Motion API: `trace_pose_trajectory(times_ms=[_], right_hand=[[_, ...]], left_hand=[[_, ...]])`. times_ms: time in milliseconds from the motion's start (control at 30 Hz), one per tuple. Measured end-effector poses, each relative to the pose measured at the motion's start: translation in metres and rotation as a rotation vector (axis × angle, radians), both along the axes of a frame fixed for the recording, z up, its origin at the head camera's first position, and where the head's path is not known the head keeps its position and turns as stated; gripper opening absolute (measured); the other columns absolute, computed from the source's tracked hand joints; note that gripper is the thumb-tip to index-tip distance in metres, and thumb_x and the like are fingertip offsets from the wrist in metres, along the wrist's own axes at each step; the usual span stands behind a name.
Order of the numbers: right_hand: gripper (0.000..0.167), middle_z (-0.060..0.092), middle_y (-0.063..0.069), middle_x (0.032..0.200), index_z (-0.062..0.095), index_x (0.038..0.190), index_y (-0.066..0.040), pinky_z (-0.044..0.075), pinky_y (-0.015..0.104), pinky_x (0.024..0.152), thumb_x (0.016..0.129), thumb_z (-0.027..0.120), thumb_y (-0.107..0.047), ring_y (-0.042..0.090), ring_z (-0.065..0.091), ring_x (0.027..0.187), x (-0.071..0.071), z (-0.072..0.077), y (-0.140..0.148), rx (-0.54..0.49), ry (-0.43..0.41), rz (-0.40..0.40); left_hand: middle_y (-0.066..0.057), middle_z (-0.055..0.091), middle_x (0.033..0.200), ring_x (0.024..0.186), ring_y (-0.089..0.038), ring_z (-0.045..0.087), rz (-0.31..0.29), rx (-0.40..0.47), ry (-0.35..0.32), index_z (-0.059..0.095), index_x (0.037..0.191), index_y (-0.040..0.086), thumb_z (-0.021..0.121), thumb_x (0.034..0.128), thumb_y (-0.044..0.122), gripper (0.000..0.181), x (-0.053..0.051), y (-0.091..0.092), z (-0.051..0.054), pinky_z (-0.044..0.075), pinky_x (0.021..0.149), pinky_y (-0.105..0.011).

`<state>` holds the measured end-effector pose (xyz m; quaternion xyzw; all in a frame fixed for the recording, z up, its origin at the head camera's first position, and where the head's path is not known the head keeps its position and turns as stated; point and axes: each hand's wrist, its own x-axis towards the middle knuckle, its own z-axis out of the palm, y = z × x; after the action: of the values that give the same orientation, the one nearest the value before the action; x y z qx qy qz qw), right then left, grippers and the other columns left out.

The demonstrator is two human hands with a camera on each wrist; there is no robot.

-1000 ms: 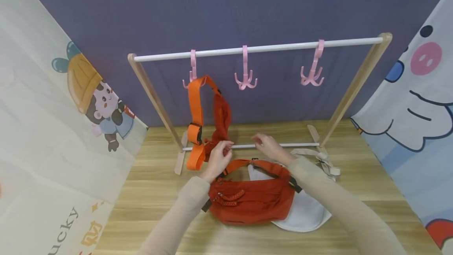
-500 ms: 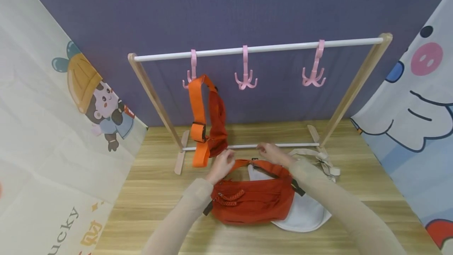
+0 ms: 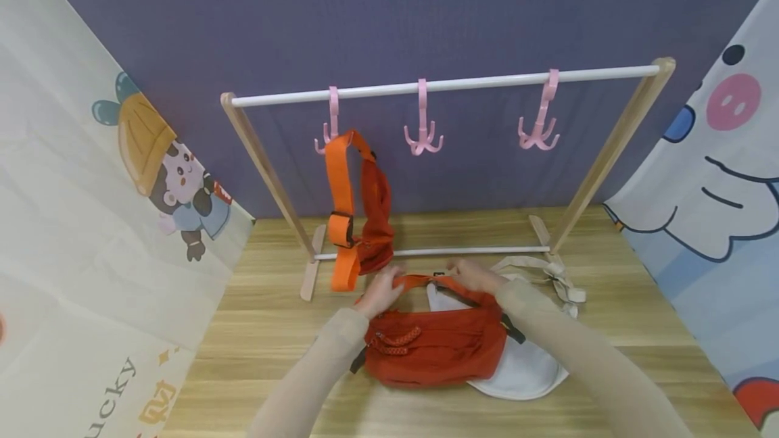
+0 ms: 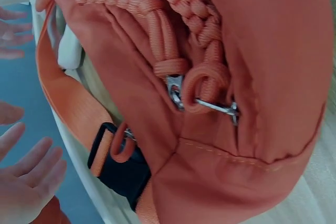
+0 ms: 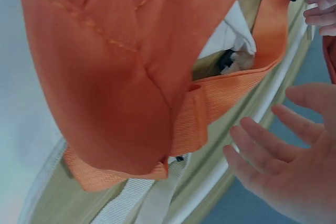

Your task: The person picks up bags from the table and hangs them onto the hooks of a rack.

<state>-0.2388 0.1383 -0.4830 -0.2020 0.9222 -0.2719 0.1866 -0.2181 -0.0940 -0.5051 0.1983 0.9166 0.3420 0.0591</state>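
Observation:
A red-orange waist pack lies on the wooden table, its strap looped toward the rack. My left hand is beside the strap's left part; in the left wrist view its fingers are spread, apart from the strap and its black buckle. Near the strap's right part is my right hand. The right wrist view shows its fingers extended with nothing in them. A white bag lies partly hidden beneath the pack.
Behind stands a rack with a white top rod carrying three pink hooks. Another orange-red waist pack hangs by its strap from the left hook. The middle hook and right hook hold nothing. Cream straps lie at right.
Both hands have come down and toward me, from near the rack's lower rod to the lying pack's strap. The hanging pack has swung slightly and settled.

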Motion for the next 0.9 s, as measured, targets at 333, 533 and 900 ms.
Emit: trace_pose_trajectory(times_ms=[333, 533, 900], right_hand=[[0.036, 0.059, 0.014, 0.094, 0.052, 0.112, 0.002, 0.044, 0.033, 0.07, 0.089, 0.05, -0.026, 0.021, 0.055, 0.079, -0.063, -0.128, 0.032, 0.056, 0.083, 0.082], [0.033, 0.055, 0.023, 0.106, 0.05, 0.112, 0.009, 0.042, 0.043, 0.08, 0.085, 0.052, -0.01, 0.033, 0.052, 0.096, -0.022, -0.05, 0.014, 0.121, -0.023, -0.006], [0.044, 0.056, 0.018, 0.102, 0.05, 0.114, 0.005, 0.044, 0.038, 0.073, 0.087, 0.053, -0.03, 0.026, 0.054, 0.086, -0.001, -0.029, 0.003, 0.119, -0.099, -0.087]], left_hand=[[-0.019, 0.054, 0.113, 0.104, -0.032, 0.051, 0.013, -0.103, 0.012, 0.051, 0.115, -0.004, 0.059, 0.0822, 0.006, 0.035, -0.001, -0.004, -0.009, 0.042, 0.085, -0.041], [-0.018, 0.054, 0.112, 0.101, -0.03, 0.053, -0.006, -0.112, 0.026, 0.048, 0.12, 0.0, 0.058, 0.0844, 0.016, 0.04, -0.022, -0.018, -0.052, 0.044, 0.082, -0.038], [-0.014, 0.06, 0.09, 0.076, -0.023, 0.059, 0.048, -0.18, 0.026, 0.048, 0.114, 0.002, 0.061, 0.0825, 0.024, 0.041, -0.033, -0.027, -0.084, 0.046, 0.064, -0.033]])
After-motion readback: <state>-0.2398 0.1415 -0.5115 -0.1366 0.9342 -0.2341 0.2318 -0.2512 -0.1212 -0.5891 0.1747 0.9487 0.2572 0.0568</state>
